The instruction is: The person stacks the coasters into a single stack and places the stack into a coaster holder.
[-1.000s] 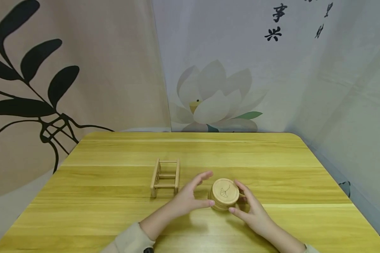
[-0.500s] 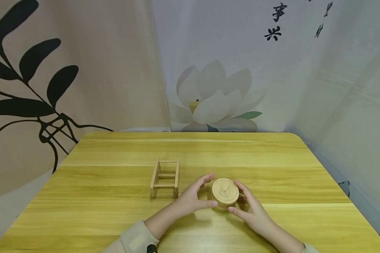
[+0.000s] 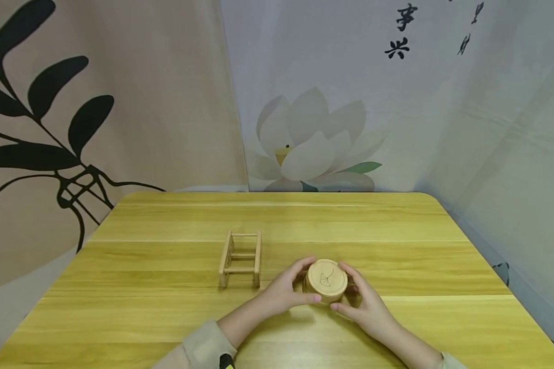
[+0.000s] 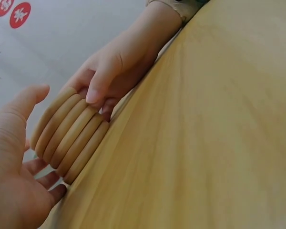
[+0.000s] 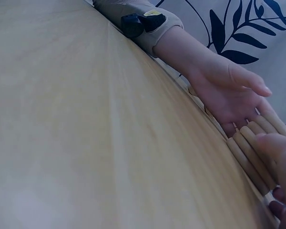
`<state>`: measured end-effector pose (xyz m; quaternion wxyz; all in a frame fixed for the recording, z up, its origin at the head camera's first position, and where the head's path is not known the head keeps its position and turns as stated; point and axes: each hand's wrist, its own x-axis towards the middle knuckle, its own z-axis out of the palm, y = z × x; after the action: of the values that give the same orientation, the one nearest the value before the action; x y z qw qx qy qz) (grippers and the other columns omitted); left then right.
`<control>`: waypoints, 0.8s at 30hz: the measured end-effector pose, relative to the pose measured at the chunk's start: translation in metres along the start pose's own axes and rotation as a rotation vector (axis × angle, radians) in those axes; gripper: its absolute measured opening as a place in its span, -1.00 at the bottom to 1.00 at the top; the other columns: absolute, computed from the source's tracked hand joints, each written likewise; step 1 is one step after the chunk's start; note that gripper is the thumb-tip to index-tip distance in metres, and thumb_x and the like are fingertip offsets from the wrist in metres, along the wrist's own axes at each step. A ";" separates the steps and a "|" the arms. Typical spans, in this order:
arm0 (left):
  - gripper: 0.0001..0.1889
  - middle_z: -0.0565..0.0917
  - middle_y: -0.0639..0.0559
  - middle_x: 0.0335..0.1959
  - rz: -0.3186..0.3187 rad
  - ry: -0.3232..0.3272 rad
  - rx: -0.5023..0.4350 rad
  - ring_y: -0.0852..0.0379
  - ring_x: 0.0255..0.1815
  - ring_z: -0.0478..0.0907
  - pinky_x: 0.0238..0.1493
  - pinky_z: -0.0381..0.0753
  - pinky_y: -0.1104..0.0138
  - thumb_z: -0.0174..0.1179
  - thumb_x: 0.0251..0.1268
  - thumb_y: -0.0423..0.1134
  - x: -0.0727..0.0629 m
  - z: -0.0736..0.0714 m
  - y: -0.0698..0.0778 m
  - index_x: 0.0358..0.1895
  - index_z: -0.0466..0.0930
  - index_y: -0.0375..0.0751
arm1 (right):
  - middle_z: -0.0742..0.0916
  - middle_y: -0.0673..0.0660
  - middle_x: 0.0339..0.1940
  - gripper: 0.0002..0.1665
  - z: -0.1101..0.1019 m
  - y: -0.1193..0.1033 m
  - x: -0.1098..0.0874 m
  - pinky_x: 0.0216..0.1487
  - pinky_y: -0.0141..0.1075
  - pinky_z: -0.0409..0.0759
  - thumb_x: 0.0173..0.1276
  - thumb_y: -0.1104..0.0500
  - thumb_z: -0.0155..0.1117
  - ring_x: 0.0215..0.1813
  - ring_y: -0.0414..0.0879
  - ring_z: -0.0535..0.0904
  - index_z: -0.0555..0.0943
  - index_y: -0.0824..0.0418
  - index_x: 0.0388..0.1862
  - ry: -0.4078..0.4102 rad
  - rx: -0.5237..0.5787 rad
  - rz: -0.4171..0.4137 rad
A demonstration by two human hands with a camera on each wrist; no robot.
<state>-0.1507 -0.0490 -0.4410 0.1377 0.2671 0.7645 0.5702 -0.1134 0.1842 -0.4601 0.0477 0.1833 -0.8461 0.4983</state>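
A stack of several round wooden coasters (image 3: 327,279) sits on the table, the top one engraved with a ginkgo leaf. My right hand (image 3: 370,311) holds its right side, thumb at the near edge and fingers curled behind. In the left wrist view the right thumb presses the side of the coasters (image 4: 69,133). My left hand (image 3: 283,292) is spread around the left side, fingers near the far edge. Its thumb stands off the stack in the left wrist view. The right wrist view shows the left palm (image 5: 229,95) facing the coasters, fingers partly hidden behind them.
Left of the stack, a small wooden rack (image 3: 242,270) with crossbars stands on the wooden table (image 3: 157,302). Printed curtains (image 3: 175,102) hang behind the table's far edge. A dark device (image 3: 226,361) is strapped at the left sleeve.
My left hand has moved slightly right, bringing its fingers and thumb closer around the coaster stack. The right hand keeps its hold, and the rack has stayed in place.
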 end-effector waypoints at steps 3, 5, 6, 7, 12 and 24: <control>-0.13 0.35 0.04 0.34 -0.014 0.002 -0.020 0.04 0.29 0.31 0.33 0.19 0.07 0.42 0.09 -0.12 0.002 0.003 -0.001 0.46 0.15 -0.10 | 0.54 0.12 0.21 0.07 0.000 0.001 0.000 0.09 -0.16 0.51 0.02 0.11 0.56 -0.01 -0.04 0.53 0.20 0.17 0.46 0.000 -0.006 -0.001; -0.14 0.36 0.07 0.33 -0.017 0.008 -0.030 0.07 0.28 0.32 0.33 0.19 0.09 0.42 0.09 -0.13 0.003 0.005 -0.002 0.46 0.16 -0.09 | 0.56 0.12 0.19 0.06 0.000 0.002 0.001 0.08 -0.17 0.51 0.01 0.12 0.56 -0.02 -0.05 0.53 0.21 0.16 0.46 0.001 -0.009 -0.001; -0.14 0.36 0.08 0.33 -0.015 0.012 -0.033 0.07 0.28 0.32 0.33 0.19 0.08 0.42 0.09 -0.14 0.003 0.006 -0.002 0.45 0.16 -0.09 | 0.57 0.12 0.18 0.06 0.000 0.002 0.001 0.08 -0.17 0.52 0.01 0.12 0.56 -0.02 -0.05 0.53 0.21 0.16 0.46 0.002 -0.011 -0.002; -0.14 0.37 0.08 0.32 -0.013 0.015 -0.038 0.08 0.27 0.32 0.33 0.18 0.08 0.43 0.08 -0.15 0.003 0.006 -0.002 0.45 0.16 -0.09 | 0.58 0.12 0.16 0.07 0.000 0.003 0.001 0.07 -0.17 0.52 -0.01 0.13 0.57 -0.03 -0.06 0.54 0.21 0.15 0.45 0.005 -0.014 -0.003; -0.12 0.38 0.09 0.30 -0.004 0.017 -0.052 0.09 0.25 0.33 0.31 0.20 0.08 0.43 0.09 -0.16 0.004 0.008 -0.003 0.46 0.14 -0.16 | 0.61 0.10 0.12 0.10 0.001 0.003 0.002 0.05 -0.17 0.54 -0.09 0.19 0.61 -0.03 -0.07 0.56 0.25 0.09 0.44 0.020 -0.032 -0.003; -0.07 0.31 0.02 0.37 0.000 0.004 -0.078 0.07 0.34 0.26 0.33 0.19 0.11 0.43 0.08 -0.18 0.008 0.012 -0.002 0.49 0.06 -0.11 | 0.61 0.11 0.14 0.11 0.002 0.004 0.004 0.03 -0.17 0.55 -0.14 0.27 0.62 -0.02 -0.08 0.56 0.26 0.07 0.42 0.027 -0.065 -0.013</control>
<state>-0.1510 -0.0353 -0.4464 0.1466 0.2604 0.7420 0.6001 -0.1180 0.1835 -0.4631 0.0683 0.1806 -0.8600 0.4724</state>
